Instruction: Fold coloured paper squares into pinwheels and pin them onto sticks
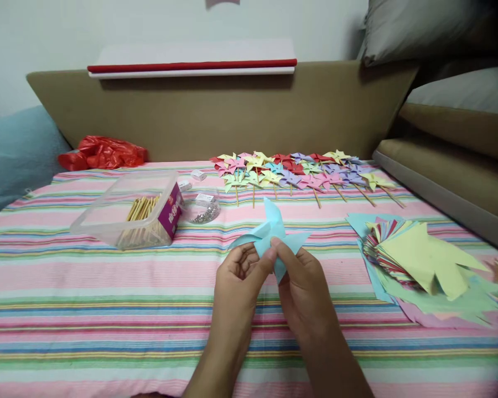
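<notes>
You have a light blue paper pinwheel (273, 231) held up above the striped cloth (149, 337), near the middle of the view. Your left hand (244, 271) and right hand (304, 276) are both clamped on it: the thumb tips press close together at its folded centre, with the fingers curled in below the blades. Expect it to be almost weightless, springy along the folds and easy to crease or tear. It should not be slippery, but a curved blade may spring loose if you ease the pinch. The centre, where the layers overlap, looks the best place for your grip; the thin blade tips would bend under pressure.

Ahead to your left, a clear plastic box (97, 220) with a purple label (171, 212) holds a bundle of wooden sticks (143, 209), gathered toward its right end. Just beside it, a round clear tub (190, 209) contains a heap of small silvery metal pieces (207, 214), possibly pushpins, though they are too small to tell. A small white box (205, 199) sits behind that heap, within the tub's outline.
</notes>
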Demonstrator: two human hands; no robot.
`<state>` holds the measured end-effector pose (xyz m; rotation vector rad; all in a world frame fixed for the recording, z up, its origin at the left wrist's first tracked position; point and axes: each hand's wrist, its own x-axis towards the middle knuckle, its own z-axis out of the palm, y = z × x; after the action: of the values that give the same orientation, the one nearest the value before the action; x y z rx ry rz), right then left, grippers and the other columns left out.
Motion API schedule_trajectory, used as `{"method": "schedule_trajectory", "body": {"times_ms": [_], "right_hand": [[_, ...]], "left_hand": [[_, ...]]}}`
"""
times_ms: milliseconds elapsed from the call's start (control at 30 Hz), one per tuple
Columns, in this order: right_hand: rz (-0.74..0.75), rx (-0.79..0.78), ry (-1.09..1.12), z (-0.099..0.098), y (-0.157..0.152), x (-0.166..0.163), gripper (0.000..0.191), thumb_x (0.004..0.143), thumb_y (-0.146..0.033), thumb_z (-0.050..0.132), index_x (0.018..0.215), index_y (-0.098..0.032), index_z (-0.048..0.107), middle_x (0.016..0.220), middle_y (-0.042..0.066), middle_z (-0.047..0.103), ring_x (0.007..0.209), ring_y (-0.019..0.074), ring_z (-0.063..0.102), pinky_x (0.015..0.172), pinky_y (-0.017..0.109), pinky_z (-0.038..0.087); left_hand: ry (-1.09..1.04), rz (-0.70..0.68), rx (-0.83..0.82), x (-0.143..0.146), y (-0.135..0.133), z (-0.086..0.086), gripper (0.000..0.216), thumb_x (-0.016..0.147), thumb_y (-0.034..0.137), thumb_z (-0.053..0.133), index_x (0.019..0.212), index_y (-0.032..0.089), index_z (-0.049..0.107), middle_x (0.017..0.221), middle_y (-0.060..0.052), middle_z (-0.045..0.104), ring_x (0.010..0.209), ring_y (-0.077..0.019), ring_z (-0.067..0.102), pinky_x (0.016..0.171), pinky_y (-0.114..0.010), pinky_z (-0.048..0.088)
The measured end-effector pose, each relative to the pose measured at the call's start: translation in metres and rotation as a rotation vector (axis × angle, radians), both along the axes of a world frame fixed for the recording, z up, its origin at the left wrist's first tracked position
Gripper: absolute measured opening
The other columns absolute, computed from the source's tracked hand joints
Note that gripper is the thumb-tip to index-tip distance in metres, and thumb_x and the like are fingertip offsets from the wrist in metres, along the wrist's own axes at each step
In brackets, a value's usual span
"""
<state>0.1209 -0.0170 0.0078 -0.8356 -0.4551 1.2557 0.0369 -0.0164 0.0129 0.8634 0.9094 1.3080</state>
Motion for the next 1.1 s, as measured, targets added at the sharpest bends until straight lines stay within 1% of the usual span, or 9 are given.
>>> {"method": "schedule_trajectory", "body": {"times_ms": [233, 433, 500, 600, 700, 800, 933, 1033, 1100], "right_hand": [[0.04, -0.005, -0.019, -0.004, -0.003, -0.005, 0.025, 0.075, -0.037, 0.083, 0.089, -0.018, 0.077, 0.096, 0.005, 0.078, 0.095, 0.0232, 0.067, 0.094, 0.041, 0.05], [0.063, 0.012, -0.133, -0.006, -0.002, -0.007, 0.024, 0.079, -0.038, 0.08, 0.09, -0.018, 0.072, 0.093, 0.003, 0.076, 0.089, 0.02, 0.067, 0.088, 0.037, 0.053], [0.077, 0.063, -0.145, -0.002, -0.003, -0.006, 0.023, 0.083, -0.039, 0.076, 0.093, -0.02, 0.067, 0.095, 0.003, 0.074, 0.09, 0.0191, 0.067, 0.085, 0.035, 0.054], [0.039, 0.184, -0.166, 0.004, -0.006, -0.003, 0.025, 0.091, -0.035, 0.066, 0.112, -0.027, 0.054, 0.108, 0.003, 0.071, 0.093, 0.0183, 0.068, 0.082, 0.036, 0.058], [0.039, 0.303, -0.375, 0.006, -0.01, 0.005, 0.038, 0.093, -0.023, 0.06, 0.125, -0.035, 0.043, 0.131, 0.005, 0.062, 0.1, 0.0178, 0.069, 0.087, 0.04, 0.059], [0.117, 0.351, -0.69, 0.004, -0.013, 0.014, 0.031, 0.091, -0.017, 0.061, 0.117, -0.033, 0.058, 0.143, 0.005, 0.051, 0.111, 0.0199, 0.066, 0.092, 0.039, 0.06], [0.14, 0.346, -0.898, 0.002, -0.013, 0.022, 0.018, 0.086, -0.021, 0.07, 0.101, -0.029, 0.072, 0.148, 0.005, 0.046, 0.132, 0.026, 0.054, 0.096, 0.038, 0.059], [0.1, 0.356, -0.983, 0.004, -0.012, 0.022, 0.011, 0.085, -0.024, 0.073, 0.095, -0.029, 0.074, 0.139, 0.006, 0.057, 0.141, 0.0276, 0.045, 0.106, 0.044, 0.051], [0.078, 0.359, -0.991, 0.006, -0.011, 0.022, 0.004, 0.088, -0.028, 0.071, 0.09, -0.029, 0.074, 0.122, 0.007, 0.067, 0.143, 0.0271, 0.041, 0.111, 0.047, 0.046]], "left_hand": [[0.062, 0.136, -0.041, -0.002, 0.001, -0.001, 0.024, 0.08, 0.039, 0.08, 0.083, 0.016, 0.074, 0.078, -0.001, 0.067, 0.079, -0.0118, 0.06, 0.074, -0.021, 0.049], [-0.008, 0.182, -0.074, -0.003, 0.001, 0.0, 0.026, 0.074, 0.038, 0.084, 0.079, 0.015, 0.072, 0.074, 0.001, 0.063, 0.074, -0.0117, 0.057, 0.069, -0.021, 0.047], [-0.077, 0.192, -0.082, -0.005, 0.002, 0.001, 0.026, 0.074, 0.037, 0.084, 0.079, 0.015, 0.071, 0.078, -0.001, 0.067, 0.073, -0.0115, 0.059, 0.069, -0.021, 0.049], [-0.156, 0.215, -0.089, -0.011, 0.006, 0.003, 0.026, 0.075, 0.036, 0.083, 0.082, 0.015, 0.07, 0.08, -0.001, 0.069, 0.072, -0.0106, 0.061, 0.069, -0.02, 0.049], [-0.209, 0.228, -0.098, -0.015, 0.01, 0.007, 0.025, 0.073, 0.033, 0.085, 0.082, 0.015, 0.07, 0.078, 0.001, 0.068, 0.07, -0.0092, 0.061, 0.066, -0.018, 0.049], [-0.214, 0.243, -0.118, -0.017, 0.01, 0.01, 0.028, 0.069, 0.031, 0.088, 0.078, 0.016, 0.067, 0.071, 0.004, 0.064, 0.064, -0.0074, 0.057, 0.061, -0.016, 0.046], [-0.147, 0.248, -0.127, -0.017, 0.008, 0.01, 0.031, 0.068, 0.035, 0.088, 0.072, 0.016, 0.064, 0.067, 0.005, 0.06, 0.061, -0.0076, 0.053, 0.059, -0.018, 0.044], [-0.097, 0.238, -0.094, -0.017, 0.008, 0.007, 0.03, 0.071, 0.038, 0.086, 0.077, 0.016, 0.067, 0.074, 0.002, 0.065, 0.069, -0.0104, 0.058, 0.065, -0.02, 0.047], [-0.06, 0.249, -0.06, -0.017, 0.009, 0.005, 0.029, 0.075, 0.04, 0.083, 0.078, 0.015, 0.068, 0.074, 0.001, 0.065, 0.069, -0.0101, 0.057, 0.066, -0.02, 0.046]]}}
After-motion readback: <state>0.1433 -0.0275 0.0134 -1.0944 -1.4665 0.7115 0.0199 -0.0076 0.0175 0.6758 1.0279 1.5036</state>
